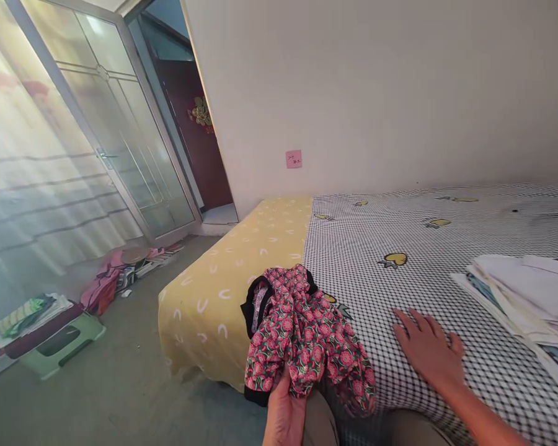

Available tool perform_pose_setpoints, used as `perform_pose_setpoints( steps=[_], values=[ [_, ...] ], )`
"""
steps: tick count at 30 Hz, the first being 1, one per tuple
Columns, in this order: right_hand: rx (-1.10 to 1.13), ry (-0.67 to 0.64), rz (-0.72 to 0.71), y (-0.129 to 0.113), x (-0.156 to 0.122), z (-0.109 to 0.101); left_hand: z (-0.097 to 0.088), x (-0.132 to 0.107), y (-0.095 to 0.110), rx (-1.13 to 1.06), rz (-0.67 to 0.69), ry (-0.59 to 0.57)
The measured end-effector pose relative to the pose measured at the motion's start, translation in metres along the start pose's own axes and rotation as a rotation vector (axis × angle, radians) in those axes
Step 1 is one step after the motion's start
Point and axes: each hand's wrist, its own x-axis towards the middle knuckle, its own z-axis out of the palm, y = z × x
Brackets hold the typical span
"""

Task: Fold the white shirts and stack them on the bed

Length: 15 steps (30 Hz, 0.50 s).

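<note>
A crumpled garment (302, 334), black with a pink rose print and plain black cuffs or edging, lies over the near edge of the bed. My left hand (286, 406) grips its lower part, with the thumb on top and the other fingers hidden under the cloth. To the right, my right hand (428, 348) rests palm down on the black-and-white checked sheet (381, 291), its fingers spread and nothing in them. Part of the garment droops over my knees at the bed's edge.
A yellow cover (242, 279) spans the bed's left end. Folded clothes (530, 303) are stacked at the right. On the floor at left stand a green stool (69, 347) with cloths on it and a pink bag (105, 282). Beyond is an open glazed door (130, 124).
</note>
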Motion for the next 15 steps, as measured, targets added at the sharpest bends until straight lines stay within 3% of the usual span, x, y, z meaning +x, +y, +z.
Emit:
perform_pose_setpoints(
  steps=[3, 6, 9, 12, 15],
  values=[
    [0.163, -0.071, 0.039, -0.044, -0.011, -0.008, 0.003, -0.002, -0.002, 0.004, 0.027, -0.009],
    [0.411, -0.168, -0.118, -0.101, -0.039, -0.012, 0.004, -0.003, -0.008, 0.025, 0.027, -0.047],
    [0.880, -0.378, -0.102, -0.141, -0.073, -0.028, 0.003, -0.004, -0.010, 0.052, -0.025, -0.086],
    [1.472, -0.536, 0.131, -0.141, -0.094, -0.063, -0.004, -0.002, -0.003, 0.037, -0.138, -0.126],
    [1.739, -0.471, 0.266, -0.097, -0.108, -0.102, -0.025, 0.005, 0.016, -0.046, -0.098, -0.191]
  ],
)
